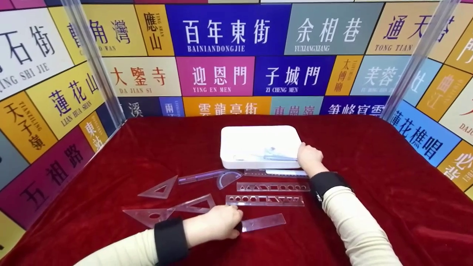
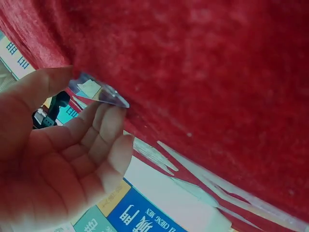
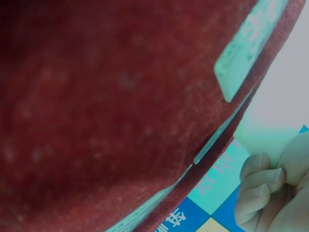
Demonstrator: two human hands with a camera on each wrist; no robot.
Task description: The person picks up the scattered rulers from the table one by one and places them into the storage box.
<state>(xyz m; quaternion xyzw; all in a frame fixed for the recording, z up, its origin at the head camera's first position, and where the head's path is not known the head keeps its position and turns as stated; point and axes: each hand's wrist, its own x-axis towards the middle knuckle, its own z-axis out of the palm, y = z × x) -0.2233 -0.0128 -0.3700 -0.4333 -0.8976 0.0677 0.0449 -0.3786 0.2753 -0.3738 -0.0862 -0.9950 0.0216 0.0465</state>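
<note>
My left hand (image 1: 218, 221) pinches one end of a short clear ruler (image 1: 264, 222) near the front of the cloth. In the left wrist view, the thumb and fingertips meet the clear ruler (image 2: 104, 92). My right hand (image 1: 310, 157) grips the front right corner of a white plastic tray (image 1: 255, 142). Clear pieces lie inside the tray along its front side. The right wrist view has curled fingers (image 3: 256, 193) on the edge of the white tray (image 3: 270, 106).
Two clear stencil rulers (image 1: 273, 187) lie before the tray, with a protractor (image 1: 229, 179) and a purplish ruler (image 1: 201, 176) to their left. Several clear set squares (image 1: 159, 190) spread farther left. Red cloth (image 1: 177, 144) covers the table, and sign-patterned walls stand around it.
</note>
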